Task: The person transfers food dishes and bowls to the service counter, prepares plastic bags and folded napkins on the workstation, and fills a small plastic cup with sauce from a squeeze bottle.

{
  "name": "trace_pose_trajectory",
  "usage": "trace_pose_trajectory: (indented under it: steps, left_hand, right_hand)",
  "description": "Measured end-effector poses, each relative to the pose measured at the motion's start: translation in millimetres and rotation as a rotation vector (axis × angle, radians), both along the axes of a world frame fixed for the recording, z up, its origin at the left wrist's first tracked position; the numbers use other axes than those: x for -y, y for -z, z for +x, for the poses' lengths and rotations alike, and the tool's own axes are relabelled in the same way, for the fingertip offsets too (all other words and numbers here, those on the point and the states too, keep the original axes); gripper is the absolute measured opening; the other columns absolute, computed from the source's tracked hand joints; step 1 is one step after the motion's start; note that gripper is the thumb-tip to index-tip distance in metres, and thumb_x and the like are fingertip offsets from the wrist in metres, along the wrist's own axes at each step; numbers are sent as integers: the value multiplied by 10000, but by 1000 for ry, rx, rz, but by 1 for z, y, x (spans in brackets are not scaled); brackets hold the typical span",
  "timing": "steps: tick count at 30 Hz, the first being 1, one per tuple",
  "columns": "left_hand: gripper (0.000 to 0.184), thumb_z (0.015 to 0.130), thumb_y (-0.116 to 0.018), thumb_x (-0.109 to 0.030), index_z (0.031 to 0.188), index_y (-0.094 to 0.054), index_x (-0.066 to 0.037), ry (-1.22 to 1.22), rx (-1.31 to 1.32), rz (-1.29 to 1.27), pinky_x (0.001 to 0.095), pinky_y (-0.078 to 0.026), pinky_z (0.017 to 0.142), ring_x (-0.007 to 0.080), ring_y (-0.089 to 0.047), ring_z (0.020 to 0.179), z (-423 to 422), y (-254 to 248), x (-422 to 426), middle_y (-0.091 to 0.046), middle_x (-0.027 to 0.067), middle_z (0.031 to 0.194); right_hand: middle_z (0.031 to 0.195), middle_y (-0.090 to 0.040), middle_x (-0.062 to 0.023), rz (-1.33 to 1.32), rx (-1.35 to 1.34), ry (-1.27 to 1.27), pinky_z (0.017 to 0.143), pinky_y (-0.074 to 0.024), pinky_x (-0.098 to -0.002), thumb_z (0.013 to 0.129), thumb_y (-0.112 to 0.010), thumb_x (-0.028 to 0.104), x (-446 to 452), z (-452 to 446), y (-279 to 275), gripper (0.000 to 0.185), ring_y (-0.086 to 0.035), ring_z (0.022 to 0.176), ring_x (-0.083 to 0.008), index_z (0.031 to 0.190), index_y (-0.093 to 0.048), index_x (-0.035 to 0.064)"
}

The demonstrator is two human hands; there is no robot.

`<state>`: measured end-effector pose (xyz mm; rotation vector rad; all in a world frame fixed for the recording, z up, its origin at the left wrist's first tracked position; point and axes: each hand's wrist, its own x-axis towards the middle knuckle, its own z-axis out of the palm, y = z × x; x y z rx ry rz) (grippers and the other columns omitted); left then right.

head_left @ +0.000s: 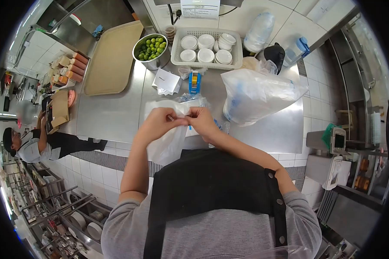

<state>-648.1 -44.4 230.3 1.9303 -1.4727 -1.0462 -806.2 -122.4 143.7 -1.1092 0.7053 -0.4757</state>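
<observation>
And here the left hand [160, 124] and right hand [202, 124] meet, pinching the thin white plastic bag [165, 146], six o'clock of the blue tape dispenser [194, 83] on the steel tabletop [103, 116]; light, even fingertip tension should spare that flimsy film.

Pot [151, 52] left of basket [175, 55], tape dispenser [194, 83] before basket, what seem limes [154, 48] in pot
</observation>
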Motion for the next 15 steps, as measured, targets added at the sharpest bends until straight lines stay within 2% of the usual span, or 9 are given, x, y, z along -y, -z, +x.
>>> trace_pose_trajectory:
  steps: [1,3,4,7,9,10,12,13,15]
  left_hand:
    - [252,825,-770,-197,811,-677,37,1,2,3,256,-458,578,92,-566,610,-9,6,4,-644,59,672]
    - [253,832,-769,-186,757,-653,27,-206,-145,-198,238,-388,521,65,-508,574,-22,15,11,-609,21,627]
    - [272,847,-756,-178,702,-624,11,-265,-303,-290,233,-342,493,43,-474,565,-29,24,14,-569,-10,601]
    - [325,848,-749,-205,651,-621,19,-304,-213,-268,260,-346,474,46,-465,531,-13,16,17,-566,26,551]
    - [377,861,-739,-210,596,-582,7,-354,-143,-227,261,-333,443,47,-448,480,12,-1,15,-524,17,492]
    - [398,866,-735,-212,578,-558,-2,-362,-106,-237,264,-323,426,50,-440,457,24,-7,12,-514,16,480]
    - [442,883,-719,-215,558,-501,-10,-428,-29,-308,267,-304,398,60,-435,418,30,-20,10,-488,20,461]
    - [442,883,-719,-215,558,-501,-10,-439,-22,-310,267,-304,398,60,-435,418,25,-25,11,-488,20,461]
    - [423,914,-696,-192,582,-487,-34,-528,38,-429,225,-301,410,27,-406,439,6,-29,16,-434,-39,486]
  right_hand:
    - [674,-612,-9,3,2,1,582,-427,-238,835,-726,88,1,-2,0,188,-516,611,-65,706,-623,-1]
    - [627,-549,18,-102,61,98,550,-401,-238,776,-777,63,7,-6,-3,284,-477,578,-53,664,-517,41]
    - [627,-549,18,-100,67,96,550,-401,-238,776,-777,63,8,-9,-7,284,-477,578,-53,664,-517,41]
    - [594,-491,25,-149,6,80,545,-398,-257,706,-825,52,12,-20,-15,367,-460,566,-77,666,-460,61]
    - [738,-546,-29,-431,-212,64,604,-436,-286,677,-854,85,16,-29,-11,350,-510,643,-122,766,-518,44]
    - [738,-546,-29,-431,-200,51,604,-436,-286,677,-854,85,15,-31,-20,350,-510,643,-122,766,-518,44]
    - [971,-561,-57,-628,-207,71,728,-459,-281,734,-826,99,14,-36,-45,366,-555,808,-140,943,-529,48]
    - [971,-561,-57,-630,-198,61,728,-459,-281,734,-826,99,15,-34,-55,366,-555,808,-140,943,-529,48]
    - [1160,-522,-84,-1047,87,156,807,-472,-371,744,-821,129,14,-35,-73,481,-582,947,-214,1094,-507,28]
